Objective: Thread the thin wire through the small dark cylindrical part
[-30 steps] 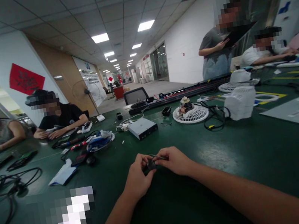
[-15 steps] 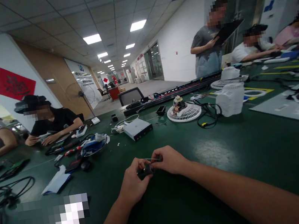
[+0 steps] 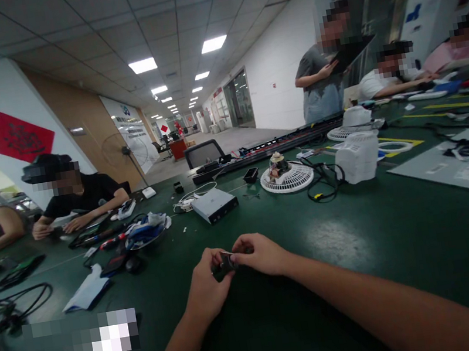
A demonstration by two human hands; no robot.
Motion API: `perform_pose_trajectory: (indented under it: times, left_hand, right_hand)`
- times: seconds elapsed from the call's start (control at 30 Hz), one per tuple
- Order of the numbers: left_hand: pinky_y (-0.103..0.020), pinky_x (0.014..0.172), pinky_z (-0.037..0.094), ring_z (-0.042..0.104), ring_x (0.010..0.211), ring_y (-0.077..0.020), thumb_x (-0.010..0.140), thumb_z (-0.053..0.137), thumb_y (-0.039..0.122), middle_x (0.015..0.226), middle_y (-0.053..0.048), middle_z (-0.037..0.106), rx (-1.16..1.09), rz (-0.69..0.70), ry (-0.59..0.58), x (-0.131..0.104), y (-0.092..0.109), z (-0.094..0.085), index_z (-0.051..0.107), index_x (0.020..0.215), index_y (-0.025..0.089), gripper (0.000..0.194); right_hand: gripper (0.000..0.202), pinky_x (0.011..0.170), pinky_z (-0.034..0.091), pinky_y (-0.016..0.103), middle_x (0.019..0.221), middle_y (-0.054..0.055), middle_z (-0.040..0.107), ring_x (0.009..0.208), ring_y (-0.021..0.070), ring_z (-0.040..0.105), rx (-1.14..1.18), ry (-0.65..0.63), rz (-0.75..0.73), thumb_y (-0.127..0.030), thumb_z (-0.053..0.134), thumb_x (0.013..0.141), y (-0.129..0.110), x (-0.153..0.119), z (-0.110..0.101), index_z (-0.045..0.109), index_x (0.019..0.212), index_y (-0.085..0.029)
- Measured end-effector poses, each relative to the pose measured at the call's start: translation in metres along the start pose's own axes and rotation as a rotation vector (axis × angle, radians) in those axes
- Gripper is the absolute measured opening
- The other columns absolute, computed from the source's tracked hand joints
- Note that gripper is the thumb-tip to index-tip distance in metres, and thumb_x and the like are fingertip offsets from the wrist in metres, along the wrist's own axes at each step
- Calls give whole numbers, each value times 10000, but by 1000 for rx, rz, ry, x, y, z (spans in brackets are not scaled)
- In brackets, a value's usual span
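Note:
Above the green table, my left hand [image 3: 206,281] is closed around a small dark part [image 3: 226,264] with a shiny face; its exact kind is too small to make out. My right hand [image 3: 261,254] meets it from the other side, thumb and fingers pinched at the part's right edge. Fingers cover much of the part. Beyond my hands lies a silver optical disc drive [image 3: 215,205] with a dark front. Behind it to the right, a white round fan grille [image 3: 287,178] carries an exposed motor [image 3: 278,164].
A white plastic housing [image 3: 357,157] with a black cable [image 3: 327,181] stands at right. On the left are a blue cloth bundle [image 3: 147,229], a pale folded cloth [image 3: 87,289] and black cables [image 3: 10,306]. A small black tray [image 3: 251,175] sits farther back. Other people work around the table.
The dark part has turned, so a flat shiny face shows now. A thin light rod seen between my fingers earlier no longer shows. My right hand has shifted slightly left.

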State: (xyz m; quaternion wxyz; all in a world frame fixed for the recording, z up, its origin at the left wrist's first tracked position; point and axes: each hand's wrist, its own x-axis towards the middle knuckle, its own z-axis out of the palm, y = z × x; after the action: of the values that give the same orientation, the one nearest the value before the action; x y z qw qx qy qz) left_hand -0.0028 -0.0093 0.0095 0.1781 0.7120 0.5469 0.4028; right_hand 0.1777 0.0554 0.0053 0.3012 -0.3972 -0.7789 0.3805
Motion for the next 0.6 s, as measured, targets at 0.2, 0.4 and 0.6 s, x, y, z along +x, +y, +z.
perform_pose_trajectory:
  times: [0.2, 0.4, 0.6]
  left_hand:
    - [-334, 775, 510, 659, 862, -179, 744, 643, 155, 986, -16, 686, 65, -76, 52, 3, -6, -3, 458, 836, 225, 218]
    - [-334, 787, 507, 652, 886, -178, 734, 628, 123, 993, -16, 687, 56, -14, 16, 1, -3, -4, 451, 805, 222, 215]
    - [-354, 806, 516, 658, 899, -190, 738, 626, 133, 1007, -20, 695, 64, -31, 9, 1, -1, -5, 451, 813, 226, 212]
  right_hand:
    - [161, 685, 419, 272, 872, 24, 710, 774, 168, 627, -482, 46, -208, -238, 552, 861, -9, -7, -25, 696, 933, -226]
    - [179, 735, 423, 272, 921, 34, 696, 830, 168, 626, -568, -20, -309, -224, 555, 870, -13, -9, -25, 696, 979, -225]
    - [178, 703, 416, 288, 892, 37, 697, 797, 187, 625, -601, -71, -334, -240, 577, 839, -18, -12, -26, 719, 945, -230]
